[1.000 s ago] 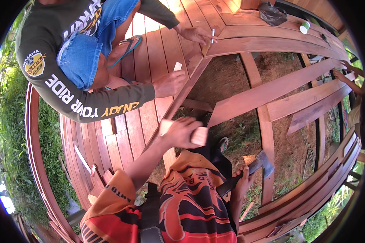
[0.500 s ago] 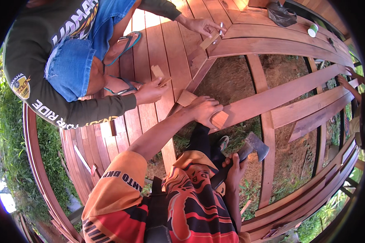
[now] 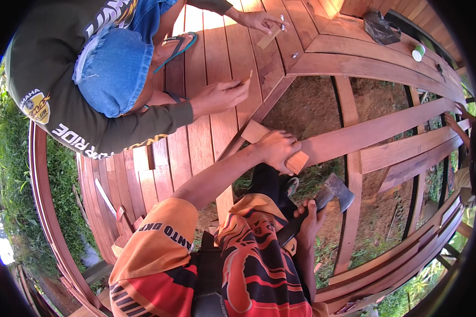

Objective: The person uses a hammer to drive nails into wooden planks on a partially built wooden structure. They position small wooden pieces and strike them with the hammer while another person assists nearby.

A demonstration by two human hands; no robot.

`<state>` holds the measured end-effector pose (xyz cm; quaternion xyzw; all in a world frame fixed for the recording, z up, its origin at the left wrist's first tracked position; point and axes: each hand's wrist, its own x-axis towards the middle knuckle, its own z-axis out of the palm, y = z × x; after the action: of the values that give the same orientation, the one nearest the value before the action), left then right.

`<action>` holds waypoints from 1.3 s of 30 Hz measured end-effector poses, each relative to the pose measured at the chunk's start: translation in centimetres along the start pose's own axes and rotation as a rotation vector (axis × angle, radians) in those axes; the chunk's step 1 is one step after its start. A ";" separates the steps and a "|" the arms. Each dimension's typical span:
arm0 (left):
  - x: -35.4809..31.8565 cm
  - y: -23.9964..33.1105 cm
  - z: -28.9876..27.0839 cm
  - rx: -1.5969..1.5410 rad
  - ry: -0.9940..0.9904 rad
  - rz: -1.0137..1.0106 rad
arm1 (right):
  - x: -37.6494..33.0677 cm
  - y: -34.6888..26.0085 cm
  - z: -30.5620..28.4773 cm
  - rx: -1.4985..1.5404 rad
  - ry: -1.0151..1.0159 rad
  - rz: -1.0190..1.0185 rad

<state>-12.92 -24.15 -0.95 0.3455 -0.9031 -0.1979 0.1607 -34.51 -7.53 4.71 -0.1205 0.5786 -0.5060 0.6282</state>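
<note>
My left hand is clasped over a short reddish wooden block, whose other end shows past my wrist side. The block lies across the near end of a long plank, beside the deck edge. In my right hand is a hatchet, gripped by its dark handle just below the metal head. Its blade faces right, over the open ground between the joists and apart from the block. My fingers hide the middle of the block.
A co-worker in a denim hat crouches at left on the deck boards, a thin wood piece in one hand. Another person's hands touch the plank's far end. Joists cross bare soil. A black bag and a green cup lie far right.
The view has shifted slightly, moving the scene rightward. The co-worker's nearer hand has reached further right, and the far hand has lifted off a small wood piece. My grips look unchanged.
</note>
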 end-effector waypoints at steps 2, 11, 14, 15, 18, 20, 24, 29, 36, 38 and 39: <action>-0.1 1.7 -0.2 -0.044 0.000 -0.017 | -0.2 0.1 -0.4 0.000 0.003 0.000; -1.5 15.0 -1.5 -0.902 -0.118 -0.196 | -1.2 2.6 -5.0 -0.288 0.113 -0.246; 1.2 19.0 -4.4 -1.682 0.007 -0.099 | -1.3 3.2 -8.0 -0.148 0.067 -0.153; 2.5 20.7 -6.2 -1.760 0.045 -0.027 | -1.4 3.5 -8.7 -0.105 0.087 -0.156; 5.5 25.3 -11.1 -1.829 0.042 0.227 | -2.2 3.3 -9.5 0.017 0.141 -0.149; 6.9 28.2 -14.0 -1.767 0.009 0.336 | -2.9 3.0 -9.7 0.071 0.176 -0.154; 9.0 32.3 -16.5 -1.598 -0.035 0.478 | -3.1 3.1 -10.9 0.146 0.208 -0.188; 9.6 35.0 -17.8 -1.438 -0.092 0.506 | -5.0 4.3 -11.7 0.201 0.254 -0.220; 9.9 36.2 -18.8 -1.242 -0.090 0.462 | -4.9 3.3 -11.0 0.257 0.279 -0.156; 10.0 35.7 -18.3 -1.176 -0.099 0.432 | -4.7 3.3 -10.9 0.240 0.266 -0.152; 9.8 35.3 -17.4 -1.141 -0.099 0.414 | -4.6 3.3 -10.8 0.229 0.260 -0.151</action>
<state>-32.28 -11.08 32.21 0.0124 -0.7096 -0.6309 0.3136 -41.19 2.27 1.81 -0.0250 0.5829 -0.6254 0.5181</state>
